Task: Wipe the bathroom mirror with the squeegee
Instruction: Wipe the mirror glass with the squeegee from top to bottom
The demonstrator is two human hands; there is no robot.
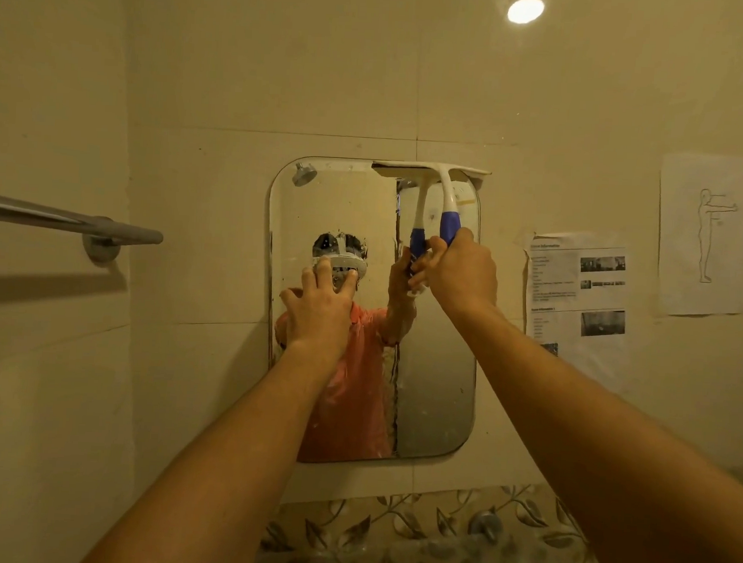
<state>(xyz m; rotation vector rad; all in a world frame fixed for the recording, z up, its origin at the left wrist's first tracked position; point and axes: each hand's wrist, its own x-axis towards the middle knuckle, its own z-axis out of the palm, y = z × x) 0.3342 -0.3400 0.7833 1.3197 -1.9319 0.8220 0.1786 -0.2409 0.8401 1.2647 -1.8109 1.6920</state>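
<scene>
Right hand (456, 268) wraps the squeegee (435, 172) handle, blade at the mirror (437, 396) top edge — ready to pull down; left hand (319, 308) spread flat, bracing the glass.

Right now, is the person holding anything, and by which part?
Yes. The right hand grips the white squeegee with a blue grip by the lower end of its handle. The left hand holds nothing; it is spread open against the rounded wall mirror.
</scene>
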